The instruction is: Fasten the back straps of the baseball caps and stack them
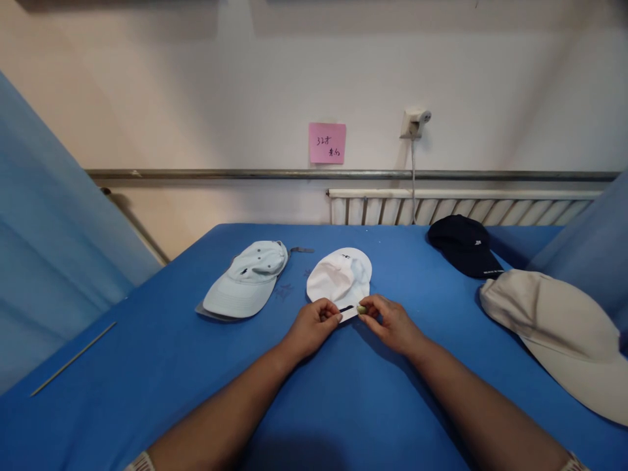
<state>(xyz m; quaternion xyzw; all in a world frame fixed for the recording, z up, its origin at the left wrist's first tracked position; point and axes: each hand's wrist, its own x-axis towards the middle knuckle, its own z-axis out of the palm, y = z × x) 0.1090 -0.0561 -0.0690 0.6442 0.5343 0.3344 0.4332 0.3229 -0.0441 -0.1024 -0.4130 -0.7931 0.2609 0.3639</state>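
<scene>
A white baseball cap (330, 278) lies on the blue-covered surface in front of me, its brim pointing away. Its back strap (349, 314) is stretched between my two hands. My left hand (316, 322) pinches the strap's left part between thumb and fingers. On the other side, my right hand (390, 320) is closed at the strap's right end, where a small brass-coloured buckle (362, 309) shows at the fingertips. A dark gap of the cap's opening appears just above the strap.
To the left lie a pale mint cap (255, 278) with its strap loose and a thin stick (73, 358). A navy cap (461, 245) and a beige cap (564, 314) lie at right. Blue curtains (53, 216) hang at both sides; a radiator (461, 208) is behind.
</scene>
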